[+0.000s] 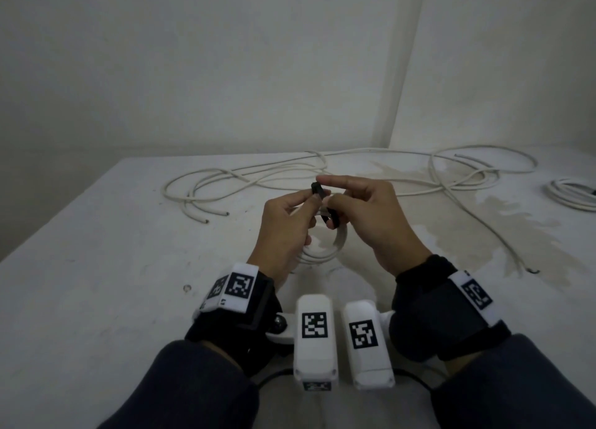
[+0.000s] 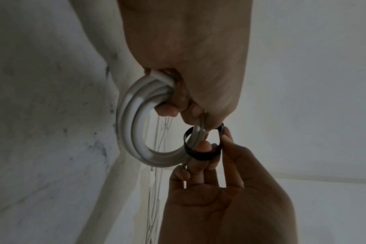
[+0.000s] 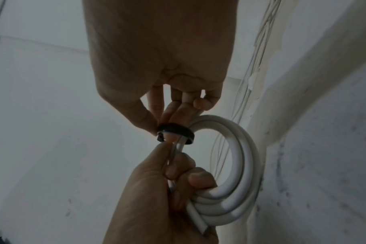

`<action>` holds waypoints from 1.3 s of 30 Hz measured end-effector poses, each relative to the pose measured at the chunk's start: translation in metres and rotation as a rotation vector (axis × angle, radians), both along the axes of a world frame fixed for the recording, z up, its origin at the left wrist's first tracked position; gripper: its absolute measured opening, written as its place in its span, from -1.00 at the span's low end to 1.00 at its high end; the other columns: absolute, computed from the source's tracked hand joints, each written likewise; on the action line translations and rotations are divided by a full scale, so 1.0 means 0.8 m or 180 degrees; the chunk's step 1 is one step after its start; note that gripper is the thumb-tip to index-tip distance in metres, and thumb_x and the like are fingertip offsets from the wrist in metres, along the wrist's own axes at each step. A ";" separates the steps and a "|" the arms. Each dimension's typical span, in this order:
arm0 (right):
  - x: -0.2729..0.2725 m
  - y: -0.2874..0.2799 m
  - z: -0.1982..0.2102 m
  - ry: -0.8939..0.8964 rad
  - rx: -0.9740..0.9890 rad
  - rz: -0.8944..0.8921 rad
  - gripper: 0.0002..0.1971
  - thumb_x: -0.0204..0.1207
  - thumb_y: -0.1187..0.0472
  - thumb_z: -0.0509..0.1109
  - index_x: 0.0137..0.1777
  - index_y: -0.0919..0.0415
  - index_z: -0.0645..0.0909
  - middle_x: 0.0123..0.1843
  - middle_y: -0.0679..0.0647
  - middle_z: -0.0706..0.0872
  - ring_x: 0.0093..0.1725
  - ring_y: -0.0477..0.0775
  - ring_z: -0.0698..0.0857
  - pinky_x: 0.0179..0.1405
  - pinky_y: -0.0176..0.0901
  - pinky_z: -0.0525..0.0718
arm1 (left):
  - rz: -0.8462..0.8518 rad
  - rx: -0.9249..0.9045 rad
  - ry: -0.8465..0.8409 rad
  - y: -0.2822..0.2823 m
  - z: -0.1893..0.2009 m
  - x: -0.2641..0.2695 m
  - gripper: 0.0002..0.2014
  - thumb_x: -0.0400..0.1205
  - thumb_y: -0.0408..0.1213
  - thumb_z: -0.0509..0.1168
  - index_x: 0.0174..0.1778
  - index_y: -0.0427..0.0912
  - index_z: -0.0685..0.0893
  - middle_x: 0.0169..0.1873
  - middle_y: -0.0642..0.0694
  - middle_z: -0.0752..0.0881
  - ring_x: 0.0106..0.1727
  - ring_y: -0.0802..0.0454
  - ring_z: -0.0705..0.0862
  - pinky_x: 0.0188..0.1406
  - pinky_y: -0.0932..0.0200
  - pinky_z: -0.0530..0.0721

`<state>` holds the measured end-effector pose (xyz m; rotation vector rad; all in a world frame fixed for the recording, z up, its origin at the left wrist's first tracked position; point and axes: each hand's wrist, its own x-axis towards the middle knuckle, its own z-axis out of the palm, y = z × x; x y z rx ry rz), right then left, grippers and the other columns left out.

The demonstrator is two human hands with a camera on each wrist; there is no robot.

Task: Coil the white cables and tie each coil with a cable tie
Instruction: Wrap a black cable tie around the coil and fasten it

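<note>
Tied coil (image 1: 577, 194) cut by edge

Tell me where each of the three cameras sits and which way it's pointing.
Head: worn on the head, looking forward and down at the table; shows both sleeves, wrist rigs, left hand and right hand.
Left wrist: looks along the left hand at the white coil; right hand opposite.
Right wrist: looks along the right hand; left hand opposite.
Shared: both wrist views show the coil and black cable tie.
</note>
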<state>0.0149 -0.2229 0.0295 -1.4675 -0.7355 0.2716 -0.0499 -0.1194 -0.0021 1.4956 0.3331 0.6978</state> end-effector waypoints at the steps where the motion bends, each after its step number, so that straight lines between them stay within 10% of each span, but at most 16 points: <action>1: 0.000 0.000 0.000 0.0004 0.0006 0.0035 -0.66 0.49 0.54 0.33 0.07 0.12 0.73 -0.38 0.34 0.64 -0.51 0.02 0.64 -0.39 -0.32 0.64 | 0.0005 0.0002 0.0001 0.000 0.000 0.000 -0.84 0.66 -0.24 0.31 -0.04 -0.09 0.81 -0.60 0.19 0.57 -0.42 0.16 0.45 -0.51 0.26 0.44; 22: 0.004 -0.004 0.002 0.0054 0.0032 0.0162 -0.72 0.46 0.59 0.32 0.06 0.32 0.71 -0.43 0.26 0.53 -0.49 0.11 0.62 -0.45 -0.33 0.59 | -0.0057 0.0184 0.0034 -0.002 0.004 -0.003 -0.78 0.68 -0.24 0.25 -0.05 0.18 0.76 -0.61 0.22 0.61 -0.46 0.25 0.46 -0.53 0.32 0.46; 39: 0.009 -0.002 -0.007 -0.0132 0.0165 0.0065 -0.81 0.49 0.55 0.36 -0.03 0.32 0.71 -0.57 0.00 0.65 -0.51 0.06 0.67 -0.36 -0.25 0.62 | -0.0098 0.0286 0.0052 -0.002 0.004 -0.001 -0.81 0.68 -0.24 0.27 0.10 -0.01 0.78 -0.58 0.18 0.64 -0.51 0.30 0.49 -0.56 0.33 0.45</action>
